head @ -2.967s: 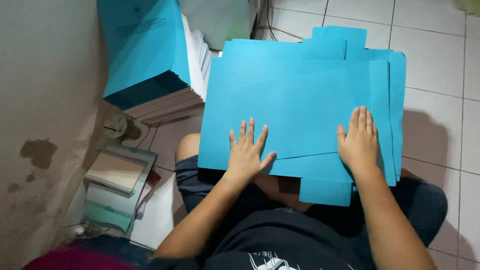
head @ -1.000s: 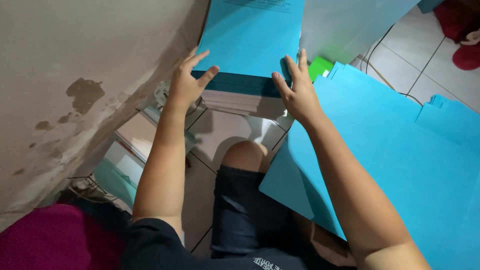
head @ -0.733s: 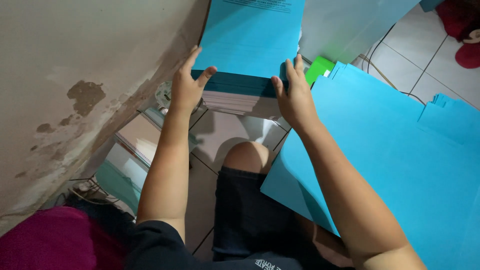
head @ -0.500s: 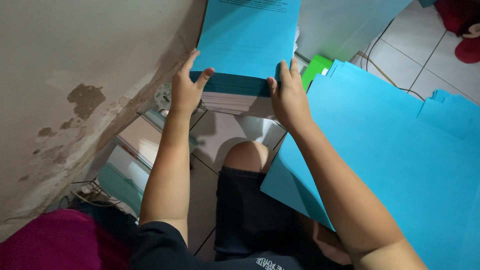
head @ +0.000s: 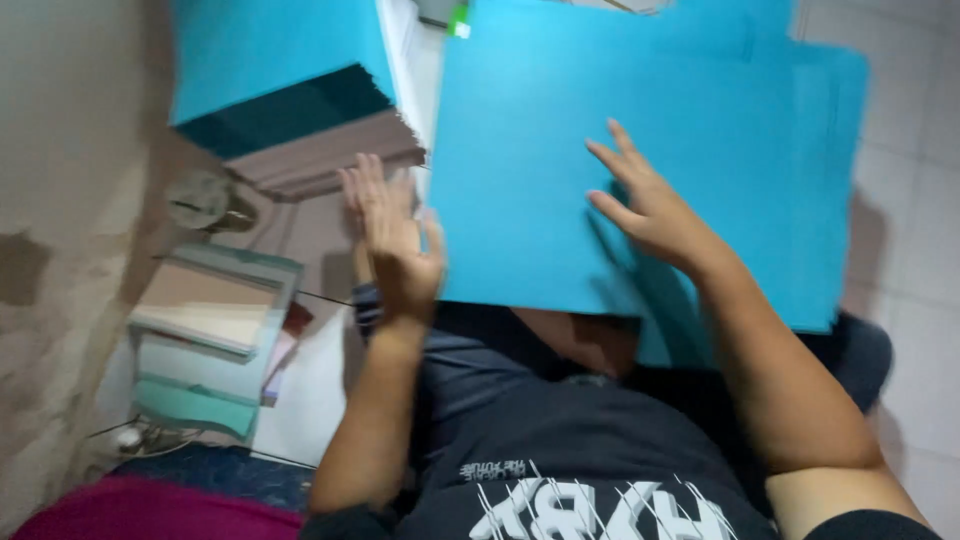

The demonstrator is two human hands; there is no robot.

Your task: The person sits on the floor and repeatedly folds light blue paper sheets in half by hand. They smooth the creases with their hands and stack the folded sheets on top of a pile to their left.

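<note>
A large sheet [head: 560, 170] is lying across the lap, over further sheets [head: 820, 200] to its right. A paper stack [head: 290, 90] is standing at upper left. Trays [head: 210, 340] are sitting below it, beside the wall [head: 60, 200].

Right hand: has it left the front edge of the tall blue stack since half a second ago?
Yes. The right hand is off the blue stack, now over the blue sheets on the lap.
</note>
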